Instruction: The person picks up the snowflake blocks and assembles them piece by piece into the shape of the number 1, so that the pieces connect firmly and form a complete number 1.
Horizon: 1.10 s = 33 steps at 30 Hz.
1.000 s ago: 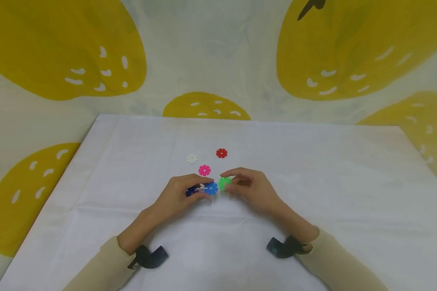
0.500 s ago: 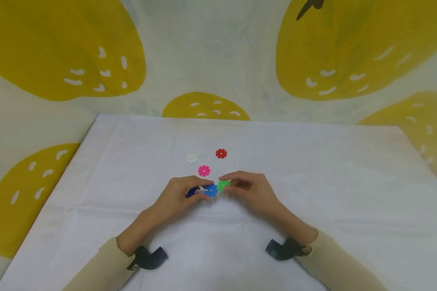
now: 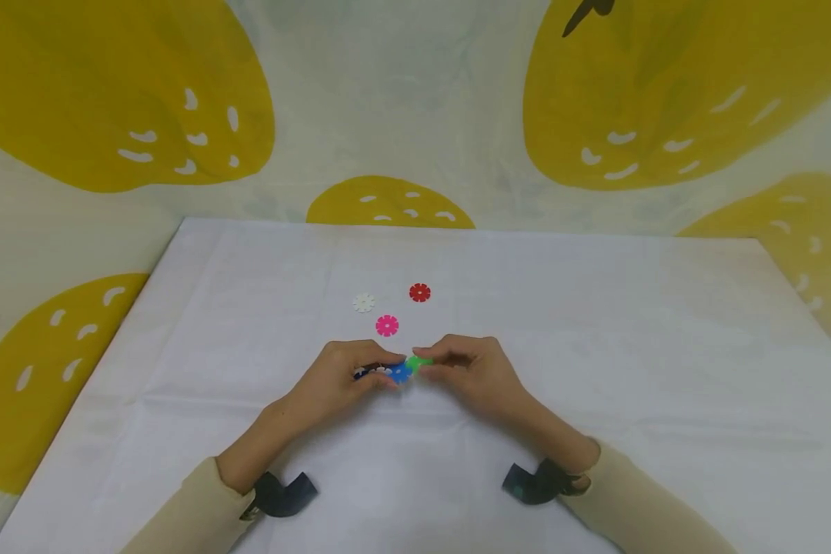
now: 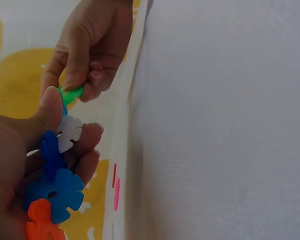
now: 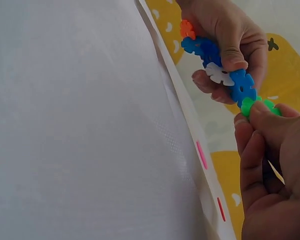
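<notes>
My left hand [image 3: 334,374] pinches a chain of interlocked notched plastic discs. In the left wrist view an orange disc [image 4: 41,225] hangs at the near end, joined to a blue disc [image 4: 67,192], a dark blue disc [image 4: 51,152] and a white disc [image 4: 70,134]. At the far end, the right wrist view shows another blue disc [image 5: 245,84] beside the left thumb. With thumb and fingers my right hand [image 3: 481,371] pinches a green disc [image 5: 247,106], its edge against that end blue disc. Whether their slots are engaged I cannot tell.
Loose on the white-covered table [image 3: 595,323], beyond the hands, lie a white notched disc [image 3: 364,303], a red one [image 3: 420,292] and a pink one [image 3: 387,325]. Behind the table hangs a cloth [image 3: 415,100] with large yellow fruit shapes.
The right hand has moved slightly left and down, bringing the green disc against the end blue disc. Both discs have tilted. The loose discs stay in place.
</notes>
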{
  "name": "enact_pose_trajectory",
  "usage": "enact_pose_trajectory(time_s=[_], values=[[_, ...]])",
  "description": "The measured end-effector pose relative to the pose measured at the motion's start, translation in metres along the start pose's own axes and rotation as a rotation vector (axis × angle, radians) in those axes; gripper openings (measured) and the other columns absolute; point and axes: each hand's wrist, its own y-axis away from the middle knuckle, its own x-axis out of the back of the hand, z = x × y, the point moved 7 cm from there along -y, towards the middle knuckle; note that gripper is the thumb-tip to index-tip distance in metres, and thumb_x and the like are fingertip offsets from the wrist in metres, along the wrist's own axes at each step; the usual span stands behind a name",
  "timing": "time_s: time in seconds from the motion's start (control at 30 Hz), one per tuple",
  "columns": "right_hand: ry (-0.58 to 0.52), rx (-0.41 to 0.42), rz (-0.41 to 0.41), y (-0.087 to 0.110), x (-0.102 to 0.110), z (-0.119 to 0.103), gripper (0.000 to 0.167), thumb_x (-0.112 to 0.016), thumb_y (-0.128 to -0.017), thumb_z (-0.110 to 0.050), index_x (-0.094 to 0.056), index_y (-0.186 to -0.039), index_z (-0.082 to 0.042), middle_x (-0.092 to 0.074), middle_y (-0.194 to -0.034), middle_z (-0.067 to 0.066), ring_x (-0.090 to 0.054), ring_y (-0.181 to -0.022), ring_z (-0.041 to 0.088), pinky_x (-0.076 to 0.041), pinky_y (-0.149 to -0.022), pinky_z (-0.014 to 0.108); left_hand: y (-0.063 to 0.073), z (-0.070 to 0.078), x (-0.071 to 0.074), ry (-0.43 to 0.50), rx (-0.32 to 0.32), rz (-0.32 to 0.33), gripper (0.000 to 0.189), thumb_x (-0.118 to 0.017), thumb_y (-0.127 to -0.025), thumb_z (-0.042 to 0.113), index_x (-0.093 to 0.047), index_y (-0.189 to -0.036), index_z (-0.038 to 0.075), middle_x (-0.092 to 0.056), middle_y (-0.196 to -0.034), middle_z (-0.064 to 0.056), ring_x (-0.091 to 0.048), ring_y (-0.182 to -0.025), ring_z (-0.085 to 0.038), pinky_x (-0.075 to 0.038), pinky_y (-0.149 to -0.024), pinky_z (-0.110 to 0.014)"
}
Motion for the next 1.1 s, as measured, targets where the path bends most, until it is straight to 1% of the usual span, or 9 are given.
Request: enact_pose_trajectory(time_s=[0.07, 0.17, 0.37, 0.6, 0.8, 0.9, 1.0, 1.1], values=[[-0.010, 0.010, -0.007, 0.001, -0.001, -0.001, 0.022, -0.074, -0.084, -0.008, -0.074, -0.106, -0.012, -0.071, -0.090, -0.007, -0.065, -0.079, 0.013, -0.054, -0.069, 0.028, 0.000, 0.001, 0.000, 0.004, 0.003, -0.010, 0.033, -0.077, -0.080, 0.010, -0.071, -0.112, 0.004, -0.071, -0.101, 0.001, -0.065, -0.093, -0.012, -0.052, -0.079, -0.024], [-0.021, 0.015, -0.011, 0.001, -0.002, -0.002, 0.021, -0.074, -0.084, -0.007, -0.075, -0.104, -0.012, -0.071, -0.090, -0.006, -0.065, -0.080, 0.013, -0.053, -0.070, 0.028, 0.000, 0.002, 0.000, 0.013, -0.001, -0.017, 0.032, -0.076, -0.080, 0.009, -0.071, -0.110, 0.002, -0.071, -0.100, 0.000, -0.065, -0.094, -0.013, -0.052, -0.081, -0.025], [-0.053, 0.039, -0.021, 0.002, -0.005, -0.001, 0.019, -0.073, -0.084, -0.006, -0.075, -0.103, -0.011, -0.072, -0.090, -0.004, -0.065, -0.079, 0.015, -0.053, -0.069, 0.028, 0.000, 0.002, -0.002, 0.032, 0.001, -0.024, 0.031, -0.077, -0.079, 0.008, -0.071, -0.108, 0.001, -0.071, -0.097, -0.001, -0.065, -0.091, -0.012, -0.052, -0.079, -0.024], [-0.079, 0.026, -0.035, 0.003, -0.007, 0.001, 0.019, -0.073, -0.084, -0.006, -0.075, -0.101, -0.014, -0.071, -0.091, -0.006, -0.065, -0.078, 0.017, -0.054, -0.069, 0.030, 0.000, 0.001, -0.003, 0.053, 0.016, -0.033, 0.028, -0.078, -0.077, 0.006, -0.073, -0.103, -0.001, -0.072, -0.094, -0.002, -0.066, -0.088, -0.012, -0.052, -0.078, -0.024], [-0.102, 0.022, -0.031, 0.003, -0.009, 0.000, 0.017, -0.073, -0.083, 0.000, -0.074, -0.098, -0.008, -0.072, -0.091, -0.001, -0.065, -0.077, 0.017, -0.054, -0.068, 0.028, 0.001, 0.004, -0.002, 0.048, 0.009, -0.041, 0.027, -0.079, -0.075, 0.006, -0.073, -0.100, -0.002, -0.072, -0.092, -0.002, -0.066, -0.085, -0.011, -0.053, -0.076, -0.023], [-0.109, 0.020, -0.027, 0.003, -0.010, 0.000, 0.017, -0.072, -0.081, 0.004, -0.073, -0.097, -0.004, -0.072, -0.089, 0.003, -0.065, -0.076, 0.018, -0.054, -0.067, 0.028, 0.000, 0.006, -0.002, 0.060, 0.005, -0.047, 0.026, -0.079, -0.075, 0.004, -0.073, -0.100, -0.003, -0.072, -0.091, -0.002, -0.066, -0.084, -0.010, -0.053, -0.076, -0.023], [-0.132, 0.016, -0.035, 0.004, -0.011, 0.000, 0.018, -0.072, -0.081, 0.006, -0.073, -0.096, -0.001, -0.072, -0.089, 0.005, -0.067, -0.078, 0.019, -0.055, -0.069, 0.029, 0.000, 0.007, -0.002, 0.070, 0.000, -0.055, 0.025, -0.079, -0.075, 0.004, -0.073, -0.098, -0.003, -0.071, -0.089, -0.001, -0.065, -0.082, -0.009, -0.053, -0.075, -0.023], [-0.163, 0.013, -0.044, 0.004, -0.013, 0.000, 0.019, -0.071, -0.081, 0.006, -0.072, -0.098, -0.002, -0.072, -0.090, 0.004, -0.067, -0.082, 0.019, -0.055, -0.072, 0.030, 0.000, 0.007, -0.001, 0.074, 0.005, -0.061, 0.025, -0.079, -0.075, 0.005, -0.073, -0.098, -0.001, -0.071, -0.087, 0.001, -0.064, -0.079, -0.008, -0.053, -0.073, -0.024]])
